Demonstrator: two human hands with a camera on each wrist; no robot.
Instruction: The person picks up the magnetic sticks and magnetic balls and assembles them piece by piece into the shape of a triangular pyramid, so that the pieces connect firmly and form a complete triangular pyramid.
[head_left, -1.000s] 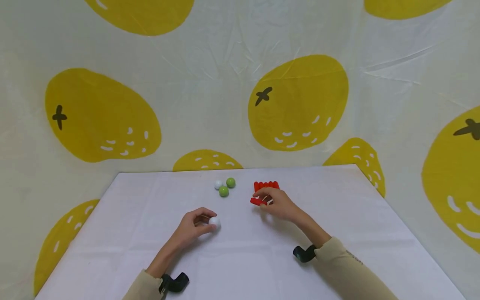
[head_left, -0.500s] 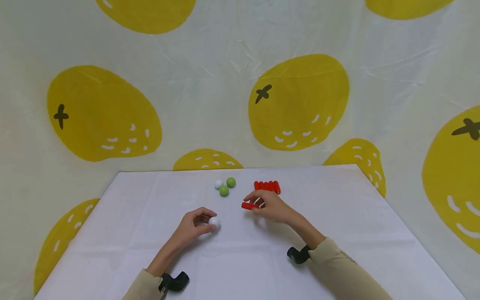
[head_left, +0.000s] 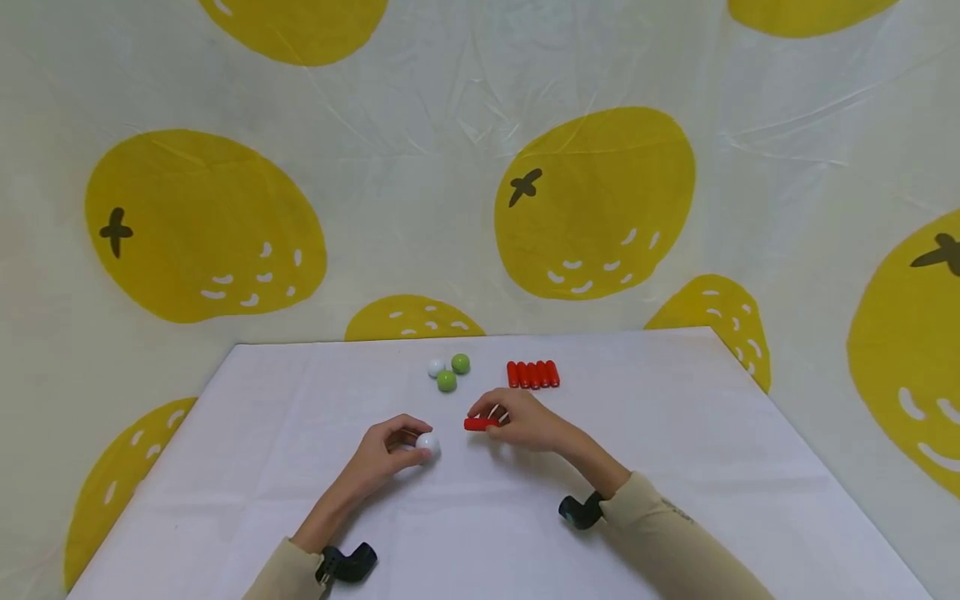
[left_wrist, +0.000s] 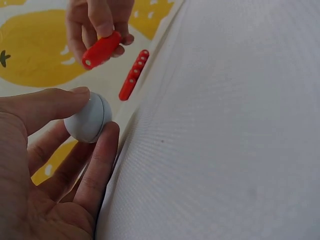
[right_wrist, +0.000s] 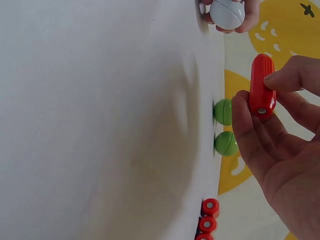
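Red rod (head_left: 481,424) is being pinched at one end between the thumb and fingers of the right hand (head_left: 525,423), its long axis lying roughly level and its free end pointing toward the person's left; white ball (head_left: 427,443) is sitting just beyond that end, slightly nearer the person, with a small gap showing between the two in the head view; the left hand (head_left: 386,454) is pinching the ball between thumb and fingertips, low over the white tabletop (head_left: 675,433); so each hand is curled round its own piece, and the right hand is the one nearer the rod while the left is nearer the ball; in the left wrist view the rod (left_wrist: 101,49) is showing a small hole in its facing end, and a seam is running round the ball (left_wrist: 89,119); behind the hands, a row of red rods (head_left: 533,374) is lying side by side near the far edge, well apart from the hands; two green balls (head_left: 453,372) and a second white ball (head_left: 436,367) are clustered just to the left of that row; bare cloth is lying open to both sides and toward the person.
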